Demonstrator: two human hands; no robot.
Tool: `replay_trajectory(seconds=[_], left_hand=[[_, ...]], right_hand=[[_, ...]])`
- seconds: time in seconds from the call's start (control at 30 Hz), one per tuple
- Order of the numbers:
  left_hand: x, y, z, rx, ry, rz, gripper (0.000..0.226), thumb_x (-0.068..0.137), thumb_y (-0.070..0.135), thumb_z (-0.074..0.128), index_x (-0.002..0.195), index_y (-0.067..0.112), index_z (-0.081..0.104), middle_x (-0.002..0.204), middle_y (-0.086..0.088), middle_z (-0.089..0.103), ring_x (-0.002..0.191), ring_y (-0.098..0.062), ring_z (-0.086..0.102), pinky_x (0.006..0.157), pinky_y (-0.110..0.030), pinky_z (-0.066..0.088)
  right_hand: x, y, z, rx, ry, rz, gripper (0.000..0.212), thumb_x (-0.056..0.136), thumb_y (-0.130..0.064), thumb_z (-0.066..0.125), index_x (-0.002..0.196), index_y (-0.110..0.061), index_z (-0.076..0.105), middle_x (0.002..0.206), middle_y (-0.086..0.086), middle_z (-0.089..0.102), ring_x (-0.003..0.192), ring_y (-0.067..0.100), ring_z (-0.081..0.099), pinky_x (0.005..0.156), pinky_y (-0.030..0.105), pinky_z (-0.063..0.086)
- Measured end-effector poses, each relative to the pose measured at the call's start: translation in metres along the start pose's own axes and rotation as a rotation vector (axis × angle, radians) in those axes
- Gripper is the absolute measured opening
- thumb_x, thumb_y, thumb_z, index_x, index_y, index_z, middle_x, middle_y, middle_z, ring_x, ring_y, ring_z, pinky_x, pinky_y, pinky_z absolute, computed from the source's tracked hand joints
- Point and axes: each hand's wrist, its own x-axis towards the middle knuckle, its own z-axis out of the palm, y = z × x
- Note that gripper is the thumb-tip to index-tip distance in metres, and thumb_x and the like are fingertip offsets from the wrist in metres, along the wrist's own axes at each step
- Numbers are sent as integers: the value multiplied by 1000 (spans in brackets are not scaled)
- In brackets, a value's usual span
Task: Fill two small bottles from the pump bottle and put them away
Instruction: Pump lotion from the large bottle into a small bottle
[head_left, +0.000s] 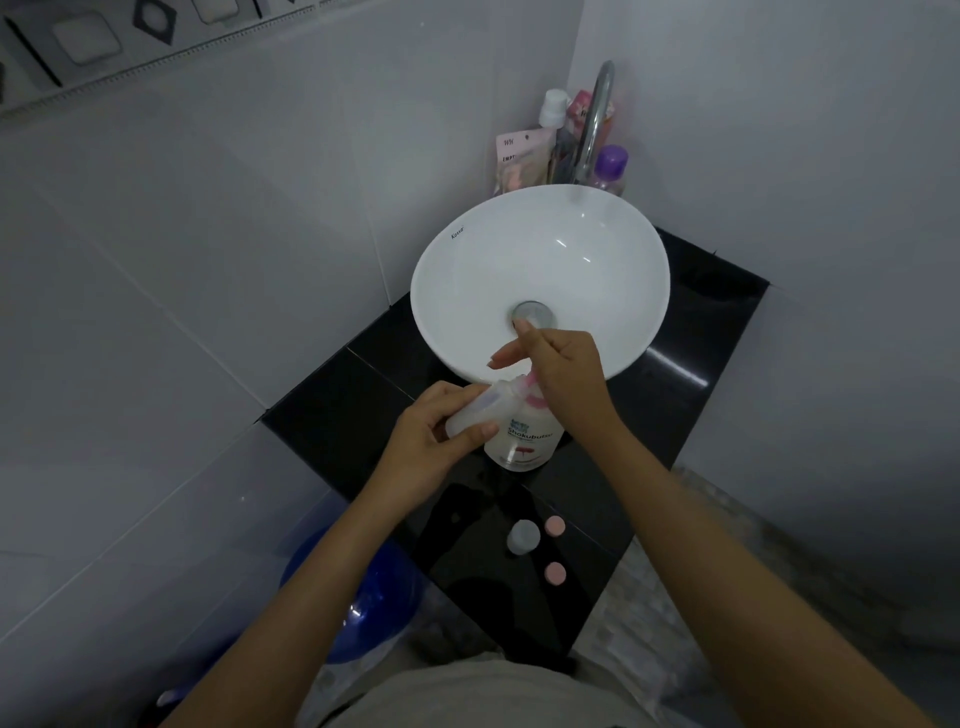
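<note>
A white pump bottle (524, 441) with a pink pump stands on the black counter (332, 415) just in front of the basin. My right hand (563, 371) rests on top of its pump head, fingers partly extended. My left hand (441, 436) grips a small translucent bottle (480, 410), tilted with its mouth against the pump's nozzle. A second small translucent bottle (523, 536) stands open on the counter nearer to me, with two pink caps (555, 526) (555, 572) lying beside it.
A round white basin (457, 270) sits on the counter, a chrome tap (597, 119) behind it. Toiletries crowd the back corner: a purple-capped bottle (612, 166) and pink packets (519, 161). A blue bucket (363, 597) stands on the floor at the left. Tiled walls close both sides.
</note>
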Motion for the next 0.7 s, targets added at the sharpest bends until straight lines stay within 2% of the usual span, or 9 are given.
replay_trajectory(seconds=[0.07,0.17,0.3,0.37,0.43,0.5,0.57,0.7], left_hand=[[-1,-3,1,14,-7,-14,39,84,14,66,123,14,61,102,-8,55,86,8,56,75,-5,44],[-3,-6,1,22,-15,-42,38,84,13,66,122,16,62,103,-9,55,85,7,56,75,-6,44],[-2,-1,1,-3,-17,-29,39,84,13,65,123,16,61,103,-12,56,85,6,57,76,-7,45],[0,3,-1,-22,-19,-19,39,84,16,65,123,18,61,102,-10,56,86,4,57,75,-8,45],[0,5,-2,-37,-21,-12,39,83,18,65,121,19,62,103,-11,56,87,1,57,75,-9,46],[0,4,-2,-32,-22,-11,38,83,18,65,121,18,62,104,-14,56,87,0,57,75,-9,46],[0,2,-1,-8,-17,-17,38,84,16,65,122,16,62,104,-15,55,87,1,56,75,-9,46],[-3,-3,1,33,-10,-55,37,85,15,65,122,16,62,107,-18,55,89,-5,56,76,-9,45]], right_hand=[[-2,6,2,-29,4,0,41,98,-27,48,72,-9,74,46,-21,61,50,-6,56,50,4,39],[-5,13,4,-70,6,-3,40,98,-24,49,72,-7,74,42,-22,58,46,-5,54,53,3,38],[2,2,-1,-56,-46,31,38,95,-28,53,68,-11,74,58,-10,71,58,-1,65,53,9,45],[6,-6,-3,-26,-67,19,37,95,-28,54,67,-14,73,63,-4,73,66,9,70,58,14,49],[5,-8,-3,-10,-68,10,38,96,-27,52,69,-10,73,65,-2,73,66,10,70,65,16,51],[3,-5,-3,-15,-61,0,41,97,-25,49,73,-4,74,57,-10,69,57,-2,64,60,9,47],[1,-1,-3,-25,-51,7,41,98,-25,49,74,-3,75,44,-17,60,48,-4,55,49,6,41],[-5,7,1,-55,-36,17,41,98,-21,49,74,2,75,40,-18,57,46,-3,53,55,6,38]])
